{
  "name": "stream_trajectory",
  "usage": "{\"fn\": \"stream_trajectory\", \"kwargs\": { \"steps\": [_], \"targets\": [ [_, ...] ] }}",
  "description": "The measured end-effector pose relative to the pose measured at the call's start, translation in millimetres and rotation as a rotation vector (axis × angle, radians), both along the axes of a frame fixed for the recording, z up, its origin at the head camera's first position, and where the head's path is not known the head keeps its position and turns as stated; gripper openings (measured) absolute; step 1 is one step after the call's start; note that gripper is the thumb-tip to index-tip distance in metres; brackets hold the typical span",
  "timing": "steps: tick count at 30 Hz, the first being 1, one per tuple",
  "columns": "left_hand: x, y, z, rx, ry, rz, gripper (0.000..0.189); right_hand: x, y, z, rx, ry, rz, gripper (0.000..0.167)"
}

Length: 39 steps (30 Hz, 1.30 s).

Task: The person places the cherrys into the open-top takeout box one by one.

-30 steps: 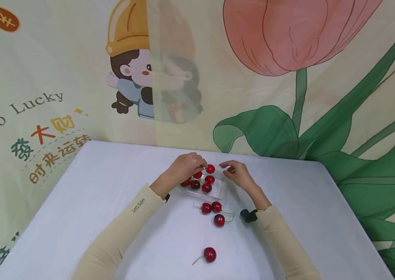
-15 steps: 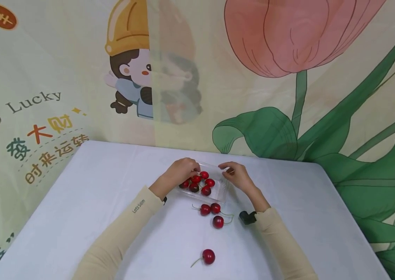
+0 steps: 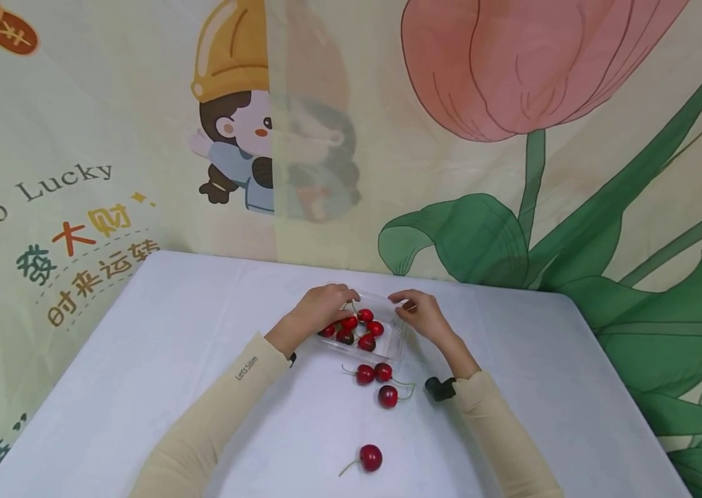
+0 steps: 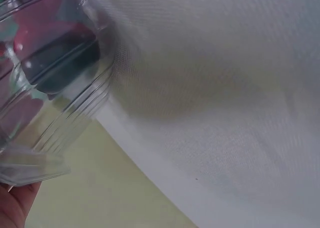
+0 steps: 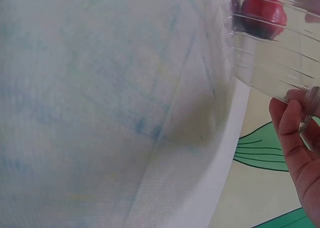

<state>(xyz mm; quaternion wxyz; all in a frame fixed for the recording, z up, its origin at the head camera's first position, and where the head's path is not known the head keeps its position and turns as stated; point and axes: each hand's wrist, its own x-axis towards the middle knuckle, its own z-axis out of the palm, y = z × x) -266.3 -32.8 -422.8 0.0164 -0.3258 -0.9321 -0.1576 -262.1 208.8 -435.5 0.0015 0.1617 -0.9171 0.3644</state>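
A clear plastic container [image 3: 393,340] holding several red cherries [image 3: 366,342] stands toward the far side of the table. My left hand [image 3: 319,309] grips its far left part, with fingertips at the back rim and thumb on the inner side. In the left wrist view, fingers [image 4: 22,200] show just below the rim. At the far right corner, my right hand [image 3: 422,312] pinches the rim; the right wrist view shows its curled fingers [image 5: 290,120] at the plastic edge. One cherry [image 3: 365,315] with its stem up lies close to the left fingertips.
Three stemmed cherries [image 3: 383,372] lie grouped on the white-covered table [image 3: 276,429] just in front of the container. Another single cherry [image 3: 371,458] lies nearer the front. A printed cloth backdrop [image 3: 326,235] hangs behind the table.
The left hand has lowered the cherry it pinched into the container and let it go, then taken hold of the rim. The right hand has stayed at the container's right corner.
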Motion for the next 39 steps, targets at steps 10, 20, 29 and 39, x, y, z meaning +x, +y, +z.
{"fn": "stream_trajectory", "kwargs": {
  "steps": [10, 20, 29, 39],
  "targets": [
    [5.9, -6.7, 0.4, 0.051, 0.124, -0.008, 0.028, -1.0, 1, -4.4, -0.002, 0.003, 0.003, 0.026],
    [39.0, -7.5, 8.5, 0.202, 0.265, -0.163, 0.019, -1.1, 1, -5.1, 0.0, 0.008, 0.009, 0.026],
    [77.6, 3.8, 2.9, 0.132, 0.37, -0.417, 0.018, -3.1, 2, -2.9, -0.015, 0.025, 0.012, 0.025],
    [88.5, 7.1, -21.3, -0.024, 0.33, -0.384, 0.017, -2.2, 0, -3.1, -0.02, 0.024, 0.012, 0.025]
  ]
}}
